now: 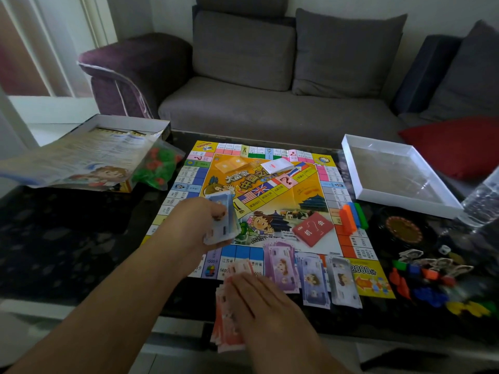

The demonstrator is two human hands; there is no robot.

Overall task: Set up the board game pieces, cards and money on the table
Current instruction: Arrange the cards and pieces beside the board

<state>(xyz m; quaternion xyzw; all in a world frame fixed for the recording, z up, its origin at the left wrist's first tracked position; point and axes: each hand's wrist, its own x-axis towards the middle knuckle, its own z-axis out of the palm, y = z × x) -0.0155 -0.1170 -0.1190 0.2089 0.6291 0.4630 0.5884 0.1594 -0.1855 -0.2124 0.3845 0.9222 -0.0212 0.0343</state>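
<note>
Left hand (213,214) curled around blue banknote stack (222,220), above game board (270,195). Right hand (259,298), fingers straight, pressing red banknote pile (229,333) at board's near edge, beside purple notes (280,265).

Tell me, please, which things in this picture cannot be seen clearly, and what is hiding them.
Head view only:
- Red banknotes: values hidden under the right hand.
- Blue-grey banknotes: count unclear, gripped by the left hand.
- Plastic bottle: cut off by the right edge.
- Small playing pieces: too dark and too small to count.
- Box: contents covered by the rules sheet.
</note>
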